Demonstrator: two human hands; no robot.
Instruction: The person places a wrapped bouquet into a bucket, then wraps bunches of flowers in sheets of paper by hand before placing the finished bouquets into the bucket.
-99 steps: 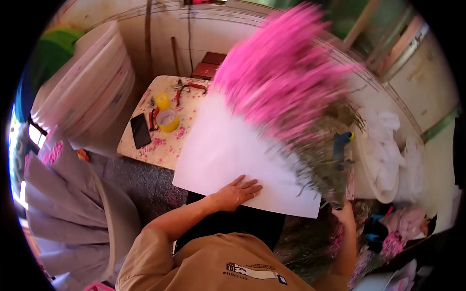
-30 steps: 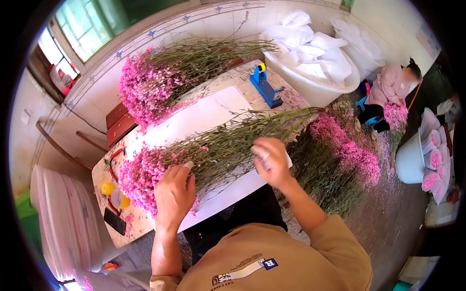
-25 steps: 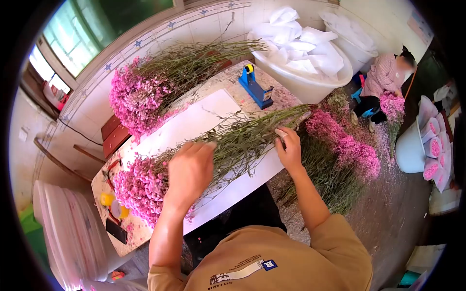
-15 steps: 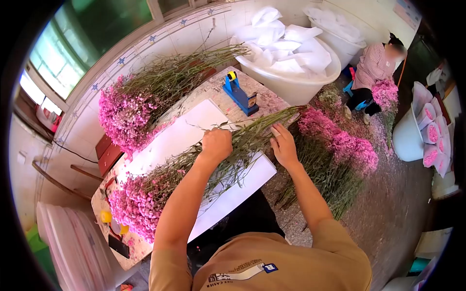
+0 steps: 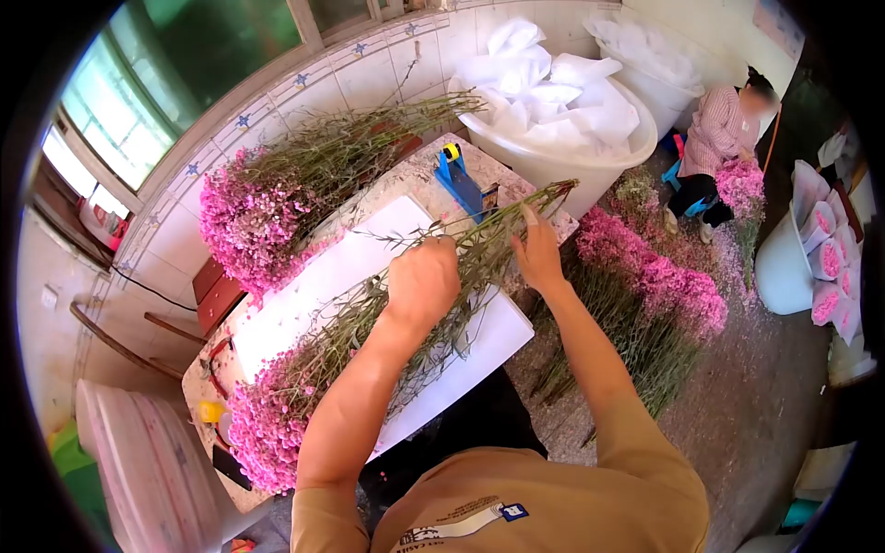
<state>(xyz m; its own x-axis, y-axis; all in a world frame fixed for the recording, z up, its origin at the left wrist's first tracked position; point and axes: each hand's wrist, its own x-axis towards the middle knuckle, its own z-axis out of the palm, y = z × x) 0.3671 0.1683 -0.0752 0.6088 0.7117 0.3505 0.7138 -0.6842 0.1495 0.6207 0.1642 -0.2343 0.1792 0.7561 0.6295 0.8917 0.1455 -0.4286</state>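
Observation:
A bunch of pink flowers (image 5: 269, 433) lies slantwise over white paper sheets (image 5: 498, 334) on the table, its blooms at the lower left and its stem ends at the upper right. Wrapped round the middle of the stems, my left hand (image 5: 424, 281) is closed in a fist. My right hand (image 5: 537, 249) is at the stem ends, thumb and fingers apart, touching the stems' near side. Just beyond the stems stands a blue tape dispenser (image 5: 458, 182). A second pink bunch (image 5: 249, 217) lies along the table's far side.
White tubs (image 5: 572, 170) with white wrapping stand behind the table (image 5: 217, 369). More pink flowers (image 5: 678, 295) lie on the floor at the right. A seated person (image 5: 717, 129) holds flowers near a bucket (image 5: 782, 267) of wrapped bunches. A phone (image 5: 230, 467) lies at the table's left.
My left hand has moved from near the blooms up to the stems and closed round them. The bunch now slants more steeply, its stem ends raised and its blooms lower.

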